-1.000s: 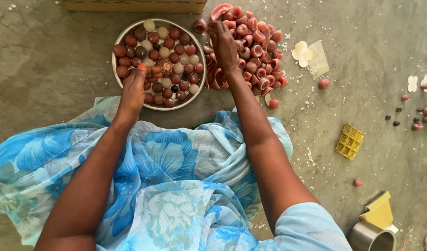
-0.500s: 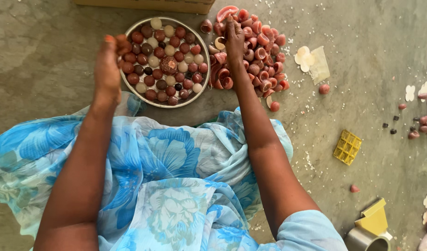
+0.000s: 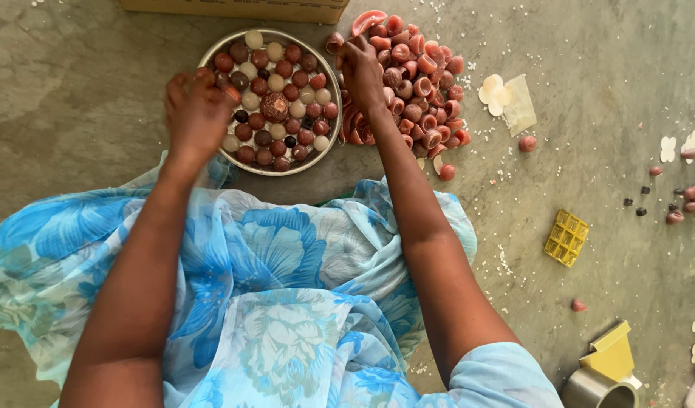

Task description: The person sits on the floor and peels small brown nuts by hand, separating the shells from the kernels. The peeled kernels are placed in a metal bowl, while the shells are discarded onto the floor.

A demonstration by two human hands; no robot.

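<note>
- Round metal tray (image 3: 326, 69) at 12 o'clock, packed with red, maroon, cream balls.
- Left hand (image 3: 196, 113) over tray's 9 o'clock rim, fingers bunched; contents not discernible.
- Right hand (image 3: 362, 69) curled on heap of red cups (image 3: 419, 83); hold unclear.
- Brown carton (image 3: 241, 9) along top edge.

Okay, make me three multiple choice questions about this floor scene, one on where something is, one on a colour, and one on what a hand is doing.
1. Where is the loose pile of small clay cups?
A. right of the round metal tray
B. inside the tray
C. on the blue cloth

2. What colour is the small grid mould on the floor?
A. red
B. yellow
C. black

3. What is the right hand doing?
A. resting on the lap
B. holding the grid mould
C. reaching to the pile's near edge

Answers: 1 A, the pile lies beside the tray's right rim. 2 B, the mould is plainly yellow. 3 C, its fingers touch cups between tray and pile.
</note>
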